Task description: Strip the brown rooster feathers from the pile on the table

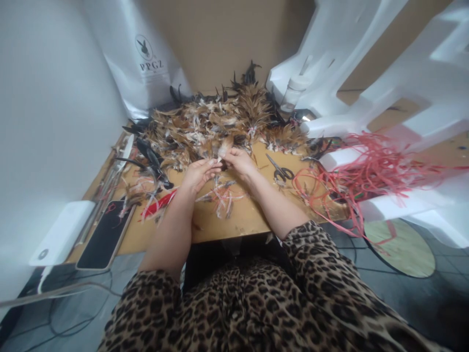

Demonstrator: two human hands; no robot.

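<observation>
Both my hands meet over the middle of the wooden table [249, 222], just in front of a large pile of brown feathers [194, 120]. Pinched in the fingers of my right hand [238, 161] is a small light-brown feather [225, 145], its pale base pointing down to the left. My left hand [201, 173] has its thumb and forefinger closed at that pale base, with the other fingers curled below. Beneath my hands lie loose feather scraps and pink-and-white ribbon strands [225, 198]. Black-handled scissors [280, 169] rest to the right of my right hand.
A phone [102, 237] and a white power bank [64, 232] with a cable lie at the left. Black feathers [150, 156] and a red strip [158, 204] are near my left arm. Tangled red ribbons [388, 168] spread over white foam at the right. A clear cup [293, 93] stands behind.
</observation>
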